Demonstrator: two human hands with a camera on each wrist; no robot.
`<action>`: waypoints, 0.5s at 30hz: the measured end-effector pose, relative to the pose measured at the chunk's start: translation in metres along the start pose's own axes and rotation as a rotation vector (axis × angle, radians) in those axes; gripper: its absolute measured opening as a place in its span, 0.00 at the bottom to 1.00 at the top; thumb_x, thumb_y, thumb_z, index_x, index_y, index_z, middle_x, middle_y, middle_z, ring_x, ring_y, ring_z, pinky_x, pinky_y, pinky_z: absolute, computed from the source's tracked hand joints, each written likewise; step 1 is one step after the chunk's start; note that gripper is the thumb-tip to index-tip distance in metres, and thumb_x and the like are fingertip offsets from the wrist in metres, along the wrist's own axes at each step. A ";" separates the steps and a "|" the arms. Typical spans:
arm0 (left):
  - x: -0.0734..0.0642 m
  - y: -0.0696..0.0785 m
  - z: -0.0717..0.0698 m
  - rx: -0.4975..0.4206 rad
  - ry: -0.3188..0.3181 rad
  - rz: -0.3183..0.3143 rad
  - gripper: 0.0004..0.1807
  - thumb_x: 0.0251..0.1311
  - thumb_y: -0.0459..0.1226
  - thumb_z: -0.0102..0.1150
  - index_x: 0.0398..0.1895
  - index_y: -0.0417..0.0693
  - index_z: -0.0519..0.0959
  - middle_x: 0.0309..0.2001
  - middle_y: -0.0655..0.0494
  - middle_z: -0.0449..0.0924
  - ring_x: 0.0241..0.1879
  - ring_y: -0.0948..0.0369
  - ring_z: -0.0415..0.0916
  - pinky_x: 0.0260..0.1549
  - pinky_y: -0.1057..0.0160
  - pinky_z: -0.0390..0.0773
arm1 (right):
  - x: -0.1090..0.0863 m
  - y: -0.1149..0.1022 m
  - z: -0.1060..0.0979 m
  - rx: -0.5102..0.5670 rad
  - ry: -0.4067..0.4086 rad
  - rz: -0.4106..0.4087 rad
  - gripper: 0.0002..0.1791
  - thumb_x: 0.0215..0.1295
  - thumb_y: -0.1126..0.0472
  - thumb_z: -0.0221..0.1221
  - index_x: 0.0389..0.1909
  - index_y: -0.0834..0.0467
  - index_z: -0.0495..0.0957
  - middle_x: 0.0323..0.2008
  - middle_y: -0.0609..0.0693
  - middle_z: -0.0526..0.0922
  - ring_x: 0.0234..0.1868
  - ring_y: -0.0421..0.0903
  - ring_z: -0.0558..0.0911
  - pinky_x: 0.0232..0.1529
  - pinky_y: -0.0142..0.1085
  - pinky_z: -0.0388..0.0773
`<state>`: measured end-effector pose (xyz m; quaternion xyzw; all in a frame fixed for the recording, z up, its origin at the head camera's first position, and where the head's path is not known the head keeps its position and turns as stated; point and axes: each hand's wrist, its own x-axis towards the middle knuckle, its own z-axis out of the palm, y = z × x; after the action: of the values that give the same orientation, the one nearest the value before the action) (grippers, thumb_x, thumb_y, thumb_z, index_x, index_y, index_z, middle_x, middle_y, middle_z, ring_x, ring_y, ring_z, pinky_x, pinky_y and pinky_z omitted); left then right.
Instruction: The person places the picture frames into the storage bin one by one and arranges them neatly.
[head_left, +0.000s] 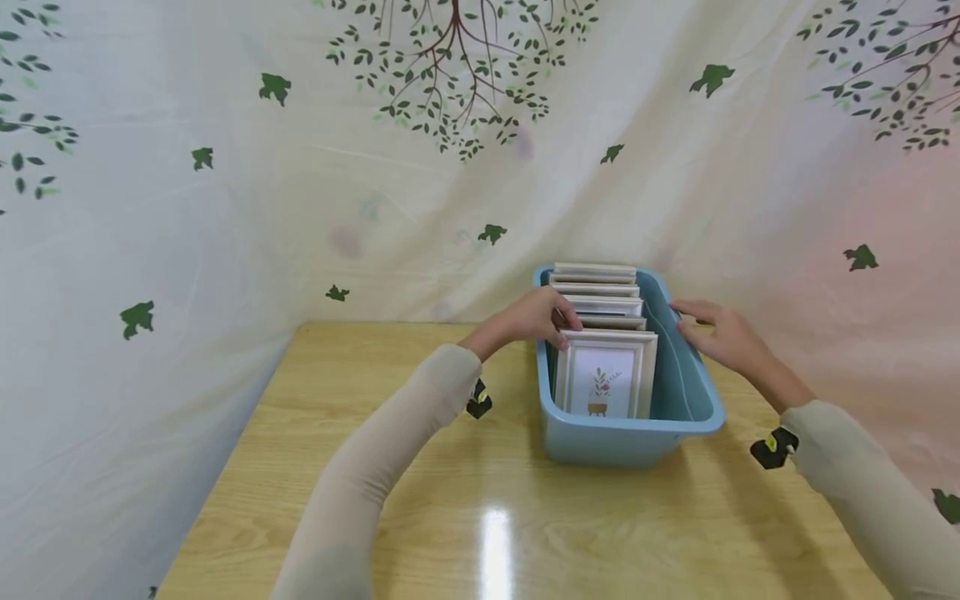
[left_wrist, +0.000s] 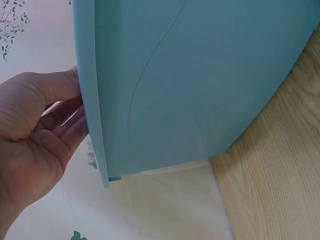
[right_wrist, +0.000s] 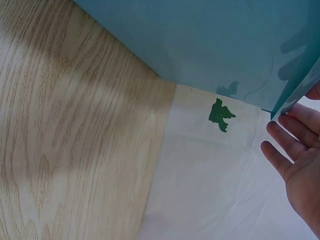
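A light-blue plastic bin [head_left: 615, 448] stands on the table, holding a row of upright picture frames. The front picture frame [head_left: 602, 375] has a pale border and a print of a potted flower. My left hand [head_left: 528, 318] reaches over the bin's left rim and pinches that frame's upper left corner. In the left wrist view, the bin's wall [left_wrist: 190, 90] hides what the left fingers [left_wrist: 67, 112] hold. My right hand [head_left: 720, 335] rests against the bin's right rim with its fingers fairly straight. Its fingers [right_wrist: 287, 140] touch the rim from outside in the right wrist view.
More picture frames [head_left: 596, 290] stand behind the front one. The bin sits near the back edge of the wooden table [head_left: 360, 392]. A pale cloth [head_left: 420, 200] printed with branches and green birds hangs behind the table.
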<state>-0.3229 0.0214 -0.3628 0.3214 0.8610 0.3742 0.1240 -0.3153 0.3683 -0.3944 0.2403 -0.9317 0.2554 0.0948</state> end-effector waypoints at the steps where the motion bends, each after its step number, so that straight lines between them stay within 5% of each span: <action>1: 0.000 0.000 0.000 0.006 0.001 0.000 0.14 0.54 0.25 0.73 0.44 0.40 0.86 0.48 0.48 0.88 0.49 0.58 0.86 0.46 0.71 0.85 | 0.000 0.000 -0.001 -0.001 0.000 0.001 0.27 0.76 0.55 0.55 0.69 0.65 0.71 0.67 0.71 0.73 0.65 0.75 0.72 0.59 0.73 0.69; 15: 0.002 -0.003 -0.001 0.059 -0.004 0.032 0.14 0.53 0.26 0.74 0.44 0.40 0.86 0.46 0.48 0.88 0.47 0.57 0.86 0.46 0.71 0.84 | 0.000 0.000 0.000 -0.001 0.008 0.037 0.27 0.75 0.55 0.56 0.70 0.63 0.72 0.68 0.68 0.73 0.67 0.72 0.72 0.62 0.71 0.69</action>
<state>-0.3267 0.0206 -0.3640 0.3392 0.8662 0.3501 0.1101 -0.3152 0.3683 -0.3941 0.2219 -0.9357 0.2578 0.0937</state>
